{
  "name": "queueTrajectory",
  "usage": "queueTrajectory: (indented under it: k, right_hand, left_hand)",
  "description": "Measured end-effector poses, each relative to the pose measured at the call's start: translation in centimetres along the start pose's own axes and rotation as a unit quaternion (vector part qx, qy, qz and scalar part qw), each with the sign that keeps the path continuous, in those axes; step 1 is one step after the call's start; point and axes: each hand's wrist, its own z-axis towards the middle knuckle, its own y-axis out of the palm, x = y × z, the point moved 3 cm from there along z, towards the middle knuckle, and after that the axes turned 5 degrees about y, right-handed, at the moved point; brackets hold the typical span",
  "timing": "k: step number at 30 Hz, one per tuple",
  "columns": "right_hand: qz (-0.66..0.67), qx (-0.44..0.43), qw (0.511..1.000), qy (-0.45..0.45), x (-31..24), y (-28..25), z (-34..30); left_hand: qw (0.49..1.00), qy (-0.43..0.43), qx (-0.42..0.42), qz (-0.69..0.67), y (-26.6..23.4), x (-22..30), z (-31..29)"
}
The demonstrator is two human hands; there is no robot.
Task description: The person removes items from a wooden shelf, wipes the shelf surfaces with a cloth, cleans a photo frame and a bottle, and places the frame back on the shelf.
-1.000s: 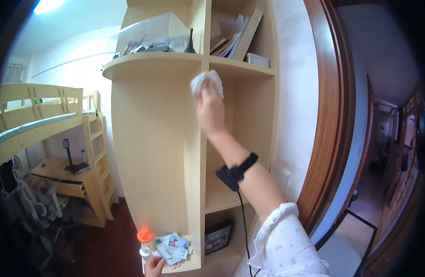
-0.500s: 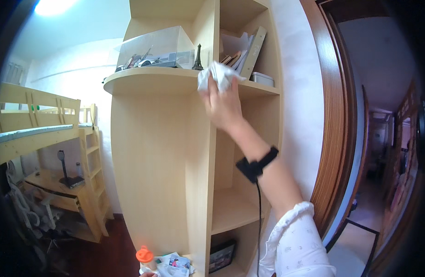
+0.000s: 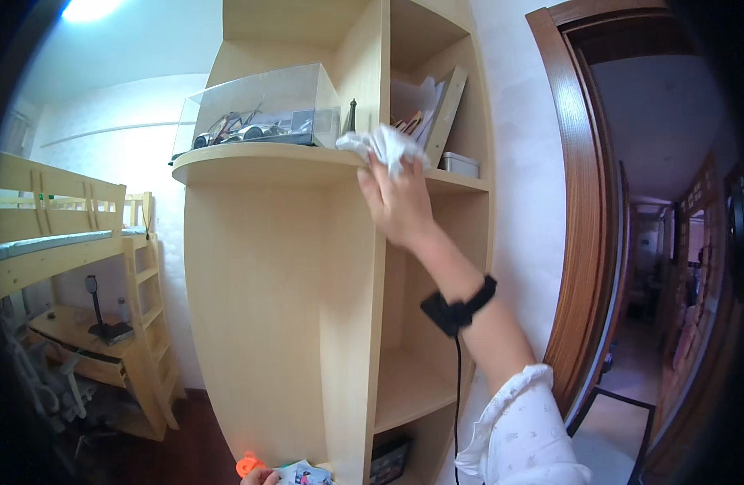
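Note:
My right hand is raised to the shelf unit, its fingers closed around a crumpled white cloth. The cloth lies against the front edge of the upper shelf, where it meets the upright divider. Just behind the cloth stands a small dark tower figurine, its lower part hidden. At the bottom edge, only the curled fingers of my left hand show, close to the orange lid of a bottle. Whatever those fingers hold is hidden.
A clear display box with a model vehicle sits on the upper shelf. Right of the divider are a leaning binder, papers and a white container. A black cable hangs from my right wrist strap. A wooden door frame stands right.
The view has tilted upward, so the shelf unit sits lower in the picture. The cloth is spread wider under my right hand. More of my left fingers show beside the orange lid.

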Motion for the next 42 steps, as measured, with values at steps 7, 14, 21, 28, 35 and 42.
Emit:
queueTrajectory:
  k: [7,14,21,28,35,42]
  right_hand:
    - [0.026,-0.003,0.999,0.037,1.9,-2.0,5.4]
    - [-0.061,-0.063,0.996,0.031,1.5,-0.7,2.0]
    - [0.186,-0.221,0.941,0.174,-12.6,-3.3,-26.2]
    - [0.259,-0.245,0.893,0.274,-12.8,-5.4,-30.0]
    - [0.249,-0.178,0.933,0.189,-14.8,-2.8,-33.6]
    - [0.221,-0.188,0.938,0.190,-15.5,-5.6,-32.5]
  left_hand:
    - [0.999,-0.028,-0.045,0.007,-0.7,-1.5,1.2]
    - [0.988,-0.090,-0.035,-0.123,1.5,-2.3,2.2]
    - [0.986,-0.106,-0.082,-0.099,3.0,-3.8,-2.4]
    - [0.975,-0.150,-0.153,-0.064,5.4,-2.0,-4.7]
    - [0.972,-0.177,-0.131,-0.084,6.3,0.7,-5.9]
    - [0.986,-0.127,-0.104,-0.040,6.1,2.3,-4.4]
